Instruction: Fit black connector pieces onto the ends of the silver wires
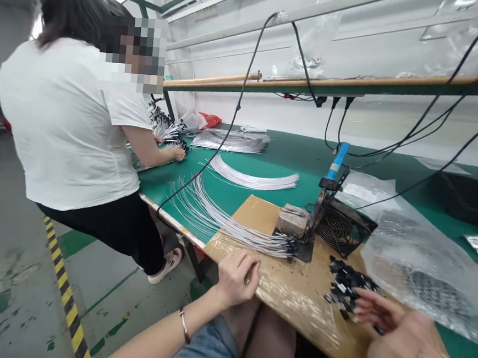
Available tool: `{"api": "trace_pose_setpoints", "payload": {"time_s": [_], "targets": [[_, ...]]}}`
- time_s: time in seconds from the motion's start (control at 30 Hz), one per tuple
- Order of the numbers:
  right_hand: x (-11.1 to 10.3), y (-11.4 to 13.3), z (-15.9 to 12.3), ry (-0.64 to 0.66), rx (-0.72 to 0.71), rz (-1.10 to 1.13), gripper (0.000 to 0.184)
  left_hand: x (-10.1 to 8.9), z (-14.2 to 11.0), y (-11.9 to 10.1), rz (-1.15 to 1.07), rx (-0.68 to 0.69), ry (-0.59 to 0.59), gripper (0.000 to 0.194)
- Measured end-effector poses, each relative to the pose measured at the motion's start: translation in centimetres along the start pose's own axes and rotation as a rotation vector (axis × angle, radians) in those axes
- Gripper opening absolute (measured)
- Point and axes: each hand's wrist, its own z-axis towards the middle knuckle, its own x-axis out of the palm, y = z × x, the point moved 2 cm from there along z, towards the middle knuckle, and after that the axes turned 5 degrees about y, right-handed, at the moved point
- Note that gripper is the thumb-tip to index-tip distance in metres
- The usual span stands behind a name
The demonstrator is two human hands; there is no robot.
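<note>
My left hand (pixel 237 278) is curled closed at the front edge of a tape-covered cardboard sheet (pixel 296 294); whatever its fingers may hold is hidden. Just beyond it lies a bundle of white cables (pixel 235 228), their black ends toward the right. My right hand (pixel 396 335) reaches over the right side of the cardboard, fingers stretched out and apart. Its fingertips are at a loose pile of small black plastic pieces (pixel 349 284). A blue-handled soldering iron (pixel 337 162) stands upright in a holder behind the cable ends, beside a metal block (pixel 292 221).
A black fan (pixel 338 228) stands right of the iron, near clear plastic bags (pixel 430 271). More white cables (pixel 256 175) lie on the green table (pixel 237 195). A black cord (pixel 238 107) hangs across the workspace. At the left a co-worker (pixel 69 121) handles cables.
</note>
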Motion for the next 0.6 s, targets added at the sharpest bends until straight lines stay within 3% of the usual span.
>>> {"api": "trace_pose_setpoints", "payload": {"time_s": [0.3,0.6], "targets": [[1.0,-0.2,-0.4,0.078,-0.104,0.099,0.081,0.2,0.6,0.7,0.027,-0.04,0.036,0.03],[-0.1,-1.7,-0.8,0.088,0.04,0.221,0.072,0.1,0.4,0.5,-0.021,-0.034,0.033,0.028]]}}
